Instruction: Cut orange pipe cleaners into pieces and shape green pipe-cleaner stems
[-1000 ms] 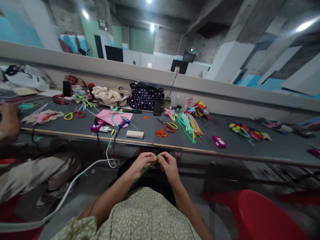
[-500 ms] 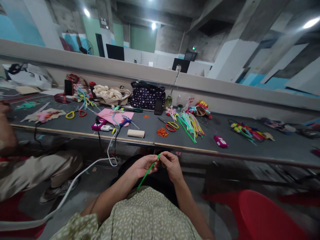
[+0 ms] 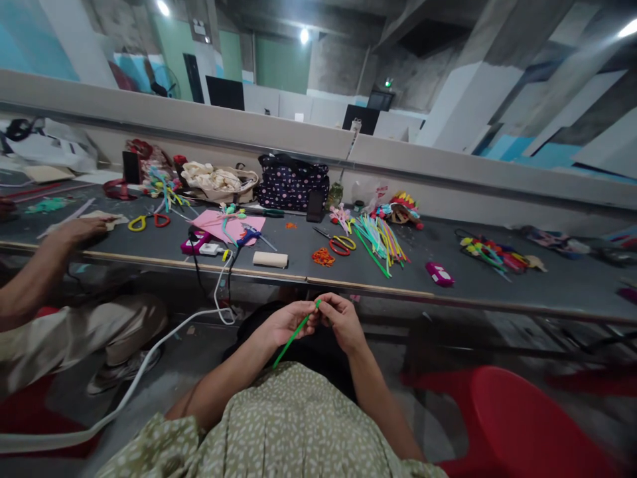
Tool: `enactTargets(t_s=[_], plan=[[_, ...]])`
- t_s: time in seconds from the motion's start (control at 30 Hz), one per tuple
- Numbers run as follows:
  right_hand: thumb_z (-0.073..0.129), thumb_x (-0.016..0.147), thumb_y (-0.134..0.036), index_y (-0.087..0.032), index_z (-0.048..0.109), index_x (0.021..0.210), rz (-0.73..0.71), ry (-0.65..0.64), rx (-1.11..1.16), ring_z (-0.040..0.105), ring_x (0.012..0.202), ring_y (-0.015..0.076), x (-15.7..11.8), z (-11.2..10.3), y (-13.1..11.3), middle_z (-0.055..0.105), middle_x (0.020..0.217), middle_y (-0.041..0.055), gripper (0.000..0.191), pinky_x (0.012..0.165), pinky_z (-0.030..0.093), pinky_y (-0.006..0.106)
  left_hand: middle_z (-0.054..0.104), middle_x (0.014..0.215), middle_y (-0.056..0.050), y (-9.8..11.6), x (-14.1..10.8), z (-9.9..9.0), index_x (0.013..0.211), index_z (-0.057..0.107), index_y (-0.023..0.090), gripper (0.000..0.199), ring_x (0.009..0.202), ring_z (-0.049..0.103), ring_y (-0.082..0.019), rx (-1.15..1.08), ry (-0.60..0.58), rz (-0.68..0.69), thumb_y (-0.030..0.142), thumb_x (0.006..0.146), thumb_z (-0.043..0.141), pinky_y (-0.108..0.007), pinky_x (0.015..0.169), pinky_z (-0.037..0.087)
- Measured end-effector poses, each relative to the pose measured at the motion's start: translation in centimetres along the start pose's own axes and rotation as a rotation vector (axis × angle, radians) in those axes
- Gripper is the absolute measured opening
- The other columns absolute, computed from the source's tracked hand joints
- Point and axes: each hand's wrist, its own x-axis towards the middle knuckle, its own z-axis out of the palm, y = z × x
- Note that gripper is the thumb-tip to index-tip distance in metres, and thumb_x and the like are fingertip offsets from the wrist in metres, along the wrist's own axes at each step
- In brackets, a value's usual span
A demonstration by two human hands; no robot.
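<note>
A green pipe cleaner [image 3: 292, 338] is pinched between my two hands, just in front of the table's edge and above my lap. My left hand [image 3: 289, 323] grips it near its upper end, and the long tail slants down toward my shirt. Close against it, my right hand [image 3: 342, 320] pinches the small bent tip with thumb and forefinger. The fingertips partly cover that tip, so its exact shape is hard to make out.
On the grey table [image 3: 298, 265] lie scissors [image 3: 339, 243], orange bits [image 3: 323, 257], a pipe cleaner bundle [image 3: 381, 242], a pale roll [image 3: 270, 259], a glue gun [image 3: 247, 235] and pink paper [image 3: 209, 224]. A white cable [image 3: 164, 338] hangs left. A red stool [image 3: 527, 418] stands right. Another person's hand [image 3: 82, 229] rests on the table.
Both my hands stay together on the green pipe cleaner, with only slight finger movement. At the left, the other person's arm has reached forward onto the table. The view has shifted slightly.
</note>
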Motion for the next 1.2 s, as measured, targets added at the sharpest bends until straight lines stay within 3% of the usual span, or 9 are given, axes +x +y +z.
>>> enactTargets(t_s=[0.1, 0.2, 0.37, 0.5, 0.83, 1.2], plan=[[0.073, 0.074, -0.038, -0.019, 0.068, 0.082, -0.034, 0.064, 0.009, 0.043, 0.052, 0.0074, 0.2, 0.1, 0.1, 0.058, 0.068, -0.0027, 0.021, 0.047, 0.033, 0.02, 0.057, 0.068, 0.0, 0.2, -0.3, 0.6, 0.078, 0.062, 0.012, 0.025, 0.057, 0.053, -0.009, 0.231, 0.043, 0.186, 0.03, 0.069, 0.077, -0.023, 0.058, 0.043], [0.073, 0.075, -0.037, -0.019, 0.068, 0.081, -0.071, 0.112, 0.012, 0.042, 0.051, 0.0068, 0.4, 0.1, 0.1, 0.058, 0.067, -0.0031, 0.02, 0.047, 0.032, 0.02, 0.059, 0.073, 0.0, 0.3, -0.6, 1.2, 0.083, 0.063, 0.013, 0.025, 0.062, 0.053, -0.01, 0.538, 0.146, 0.474, 0.033, 0.072, 0.075, -0.023, 0.06, 0.043], [0.073, 0.075, -0.036, -0.019, 0.068, 0.081, -0.091, 0.131, 0.012, 0.041, 0.049, 0.0068, 0.4, 0.4, 0.1, 0.056, 0.063, -0.0036, 0.019, 0.045, 0.031, 0.02, 0.061, 0.074, -0.001, 0.2, -1.1, 1.5, 0.079, 0.063, 0.017, 0.012, 0.069, 0.054, -0.013, 1.152, 0.356, 0.846, 0.028, 0.082, 0.064, -0.025, 0.066, 0.041], [0.073, 0.076, -0.034, -0.02, 0.068, 0.087, -0.112, 0.133, 0.01, 0.044, 0.051, 0.0074, 0.2, 0.6, 0.0, 0.057, 0.066, -0.0034, 0.019, 0.046, 0.034, 0.02, 0.061, 0.076, -0.003, 0.2, -1.5, 1.6, 0.079, 0.062, 0.018, 0.014, 0.074, 0.055, -0.015, 1.432, 0.386, 1.035, 0.025, 0.088, 0.055, -0.027, 0.07, 0.04], [0.071, 0.078, -0.033, -0.02, 0.07, 0.091, -0.111, 0.084, 0.015, 0.045, 0.052, 0.0077, 0.2, 0.4, 0.2, 0.058, 0.068, -0.0026, 0.019, 0.048, 0.036, 0.021, 0.06, 0.073, -0.003, 0.3, -1.6, 1.8, 0.076, 0.063, 0.019, 0.017, 0.072, 0.054, -0.015, 1.42, 0.395, 1.067, 0.025, 0.089, 0.053, -0.027, 0.071, 0.04], [0.072, 0.076, -0.034, -0.019, 0.07, 0.087, -0.115, 0.093, -0.015, 0.044, 0.052, 0.0079, 0.2, 0.3, -0.1, 0.058, 0.067, -0.0019, 0.018, 0.047, 0.035, 0.021, 0.057, 0.066, 0.0, 0.5, -1.3, 2.0, 0.07, 0.064, 0.015, 0.019, 0.064, 0.05, -0.012, 0.937, 0.278, 0.795, 0.03, 0.081, 0.064, -0.024, 0.063, 0.038]])
